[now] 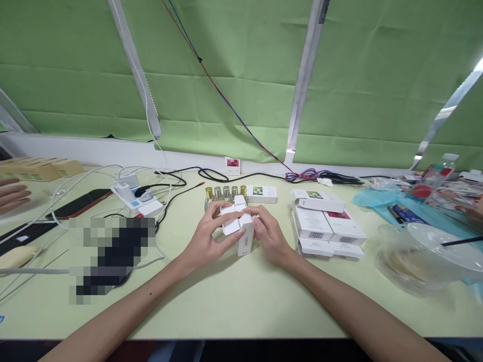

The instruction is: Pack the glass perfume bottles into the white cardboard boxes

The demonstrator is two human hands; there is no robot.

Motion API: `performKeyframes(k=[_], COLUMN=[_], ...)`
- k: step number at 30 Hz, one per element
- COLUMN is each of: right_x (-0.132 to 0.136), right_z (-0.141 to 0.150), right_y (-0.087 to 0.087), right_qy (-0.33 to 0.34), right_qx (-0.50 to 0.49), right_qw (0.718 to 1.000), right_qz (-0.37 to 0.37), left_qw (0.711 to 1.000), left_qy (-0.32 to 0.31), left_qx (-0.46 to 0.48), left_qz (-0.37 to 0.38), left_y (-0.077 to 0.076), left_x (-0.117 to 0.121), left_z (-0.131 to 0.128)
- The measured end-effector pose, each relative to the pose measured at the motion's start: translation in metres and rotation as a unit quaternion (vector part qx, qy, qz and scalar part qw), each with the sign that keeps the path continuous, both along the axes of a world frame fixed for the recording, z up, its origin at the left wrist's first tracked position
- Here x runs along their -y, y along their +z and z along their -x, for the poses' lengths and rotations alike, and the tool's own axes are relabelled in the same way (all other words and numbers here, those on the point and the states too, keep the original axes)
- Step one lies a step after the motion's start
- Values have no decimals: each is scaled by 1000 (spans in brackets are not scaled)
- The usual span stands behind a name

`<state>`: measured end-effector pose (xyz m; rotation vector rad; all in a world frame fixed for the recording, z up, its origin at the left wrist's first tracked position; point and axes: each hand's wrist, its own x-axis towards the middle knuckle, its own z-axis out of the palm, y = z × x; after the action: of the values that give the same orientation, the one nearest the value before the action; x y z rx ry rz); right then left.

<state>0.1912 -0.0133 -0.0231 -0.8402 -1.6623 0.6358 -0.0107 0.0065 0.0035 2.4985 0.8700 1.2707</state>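
Note:
A small white cardboard box (245, 244) stands upright on the table in front of me, its top flaps raised and open. My left hand (211, 234) grips it from the left, fingers over the top flaps and thumb along the front. On the other side, my right hand (270, 232) pinches the box's right edge near the top. Just behind the box is a row of several small glass bottles with gold and silver caps (226, 191), partly hidden by my left hand. A flat white box with a green picture (264, 194) lies beside them.
To the right sits a stack of white boxes (315, 223), near a clear plastic container (422, 256) and a blue plastic bag (400, 206). Cables, a power strip (141, 201) and phones (81, 202) crowd the left. Other people's hands (13, 195) show at both edges.

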Motion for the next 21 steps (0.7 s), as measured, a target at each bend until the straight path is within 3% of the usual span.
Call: performKeyframes(k=[21], right_x=[-1], right_z=[1], right_y=[0], right_qy=[-13], right_qx=[12], right_qw=[1000], right_qz=[-14], left_qw=[1000], left_qy=[-4], left_qx=[-2], left_qz=[13], left_y=[1], left_x=[4], left_z=[-1])
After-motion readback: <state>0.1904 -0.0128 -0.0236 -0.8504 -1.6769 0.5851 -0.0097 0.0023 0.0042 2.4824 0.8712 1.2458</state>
